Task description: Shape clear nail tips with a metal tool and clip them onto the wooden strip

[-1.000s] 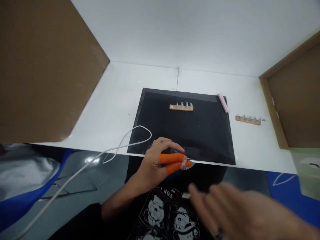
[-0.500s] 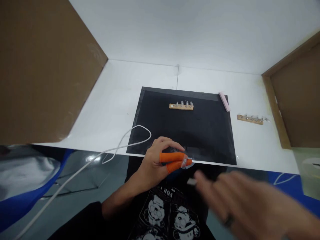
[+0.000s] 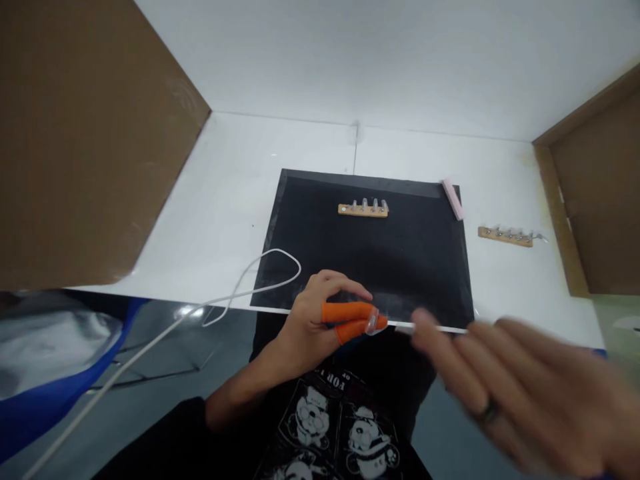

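White table (image 3: 220, 200) and black mat (image 3: 325, 247), seen from head height, spread beyond the grip. Orange-covered thumb and forefinger of the left hand (image 3: 316, 313) pinch a small clear piece (image 3: 372, 321) near the mat's front edge. Just right of it, the blurred right hand (image 3: 525, 383) pinches a pale sliver (image 3: 404, 329). Farther beyond lies a wooden strip (image 3: 362, 211).

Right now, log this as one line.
left hand: holding clear piece at orange-covered fingertips | right hand: blurred, holding pale strip | black mat: wooden bar, pink block at far-right corner
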Motion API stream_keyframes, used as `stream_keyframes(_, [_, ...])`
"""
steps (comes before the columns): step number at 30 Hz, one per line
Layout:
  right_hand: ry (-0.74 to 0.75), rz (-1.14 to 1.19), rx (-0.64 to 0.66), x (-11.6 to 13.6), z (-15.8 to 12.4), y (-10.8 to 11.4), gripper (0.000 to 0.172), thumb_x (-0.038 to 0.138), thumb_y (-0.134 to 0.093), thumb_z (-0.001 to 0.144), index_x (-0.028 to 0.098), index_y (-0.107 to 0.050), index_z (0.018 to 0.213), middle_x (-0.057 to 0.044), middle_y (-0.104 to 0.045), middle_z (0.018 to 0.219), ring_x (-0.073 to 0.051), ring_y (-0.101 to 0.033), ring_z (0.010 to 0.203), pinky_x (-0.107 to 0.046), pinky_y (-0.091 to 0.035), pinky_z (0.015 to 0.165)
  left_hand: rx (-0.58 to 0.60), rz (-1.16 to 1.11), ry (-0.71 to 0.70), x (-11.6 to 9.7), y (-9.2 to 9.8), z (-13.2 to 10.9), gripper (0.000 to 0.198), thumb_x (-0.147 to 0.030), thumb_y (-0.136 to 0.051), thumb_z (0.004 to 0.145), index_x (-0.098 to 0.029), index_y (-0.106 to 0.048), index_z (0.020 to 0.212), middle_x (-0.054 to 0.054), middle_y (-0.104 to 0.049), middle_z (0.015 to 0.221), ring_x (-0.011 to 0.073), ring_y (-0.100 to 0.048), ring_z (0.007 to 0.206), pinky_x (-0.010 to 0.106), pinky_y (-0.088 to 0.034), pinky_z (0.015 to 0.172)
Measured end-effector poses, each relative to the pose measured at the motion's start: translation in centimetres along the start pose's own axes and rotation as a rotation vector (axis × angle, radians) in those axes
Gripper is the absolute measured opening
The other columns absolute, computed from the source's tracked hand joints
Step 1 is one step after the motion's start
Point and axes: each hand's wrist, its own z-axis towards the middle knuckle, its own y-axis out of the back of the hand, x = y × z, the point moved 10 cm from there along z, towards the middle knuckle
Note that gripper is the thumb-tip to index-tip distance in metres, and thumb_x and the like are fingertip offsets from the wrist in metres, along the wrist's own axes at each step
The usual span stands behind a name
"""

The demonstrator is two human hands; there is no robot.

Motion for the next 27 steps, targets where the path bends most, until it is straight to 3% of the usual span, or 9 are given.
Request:
stream_keyframes(4, [0.1,0.028,0.023,1.3,0.0,-0.3,0.034,0.016,-0.041,0.089,0.002,-0.063,0.11,-0.001,-0.055,0.059,-0.014,-0.04,0.043,-0.035,-0.021,0.049,-0.012,-0.001,-0.019,-0.1,0.0,0.1,0.017,-0.027,-0.075,0.084,-0.022,-0.069,0.098,0.003,-0.069,0.096,0.0195,-0.061,0.094,0.034,-0.049,0.085])
stream_keyframes(8, [-0.02,-0.023,0.006,0.4,0.2,-0.2,0.039,0.023,-0.036,0.093,-0.002,-0.063,0.108,-0.008,-0.061,0.067,-0.018,-0.05,0.05,-0.036,-0.027,0.052,-0.01,-0.004,-0.001,0.1,0.0,0.1,0.019,-0.027,-0.077,0.082,-0.022,-0.068,0.099,0.003,-0.068,0.097,0.019,-0.061,0.094,0.034,-0.049,0.084])
stream_keyframes(11, [0.115,0.035,0.019,1.9,0.4,-0.1,0.038,0.015,-0.029,0.094,0.007,-0.065,0.105,0.001,-0.051,0.056,-0.015,-0.036,0.041,-0.036,-0.02,0.048,-0.012,-0.012,-0.002,0.1,0.1,0.1,0.018,-0.027,-0.077,0.082,-0.022,-0.068,0.098,0.003,-0.068,0.095,0.0186,-0.06,0.094,0.033,-0.049,0.083])
stream_keyframes(12, [0.11,0.043,0.027,1.8,0.4,-0.1,0.041,0.016,-0.025,0.095,0.007,-0.064,0.107,0.001,-0.05,0.056,-0.015,-0.037,0.041,-0.036,-0.022,0.049,-0.015,-0.016,-0.007,0.0,0.2,0.0,0.018,-0.027,-0.077,0.082,-0.022,-0.068,0.098,0.002,-0.068,0.095,0.0186,-0.06,0.094,0.033,-0.049,0.084])
stream_keyframes(15, [-0.072,-0.024,0.003,0.2,0.6,0.2,0.037,0.021,-0.039,0.09,-0.002,-0.063,0.107,-0.009,-0.062,0.069,-0.019,-0.052,0.054,-0.037,-0.031,0.054,-0.011,-0.012,0.001,0.1,0.2,0.0,0.019,-0.027,-0.076,0.083,-0.022,-0.068,0.099,0.003,-0.068,0.096,0.0188,-0.06,0.095,0.034,-0.049,0.084])
stream_keyframes(19, [0.133,0.045,0.027,2.3,0.0,-0.2,0.032,0.02,-0.048,0.083,0.008,-0.066,0.108,0.001,-0.051,0.058,-0.014,-0.037,0.043,-0.035,-0.019,0.049,-0.011,-0.016,0.018,0.3,0.2,0.0,0.018,-0.028,-0.076,0.083,-0.022,-0.069,0.099,0.003,-0.068,0.096,0.019,-0.06,0.094,0.034,-0.05,0.084])
stream_keyframes(24, [-0.209,0.029,-0.034,-2.0,-1.6,0.6,0.04,0.038,-0.042,0.098,0.009,-0.061,0.117,-0.003,-0.057,0.067,-0.016,-0.046,0.06,-0.035,-0.034,0.059,-0.009,0.001,0.039,0.4,0.3,-0.1,0.018,-0.029,-0.076,0.082,-0.023,-0.069,0.098,0.005,-0.067,0.097,0.0201,-0.061,0.094,0.034,-0.051,0.082])
stream_keyframes(27, [-0.197,0.045,-0.03,-0.4,-1.6,0.2,0.039,0.038,-0.043,0.099,0.01,-0.059,0.12,-0.005,-0.058,0.071,-0.017,-0.046,0.063,-0.035,-0.036,0.061,-0.02,0.004,0.02,0.2,0.4,-0.1,0.018,-0.03,-0.076,0.083,-0.023,-0.069,0.098,0.005,-0.068,0.095,0.0206,-0.061,0.094,0.035,-0.051,0.083])
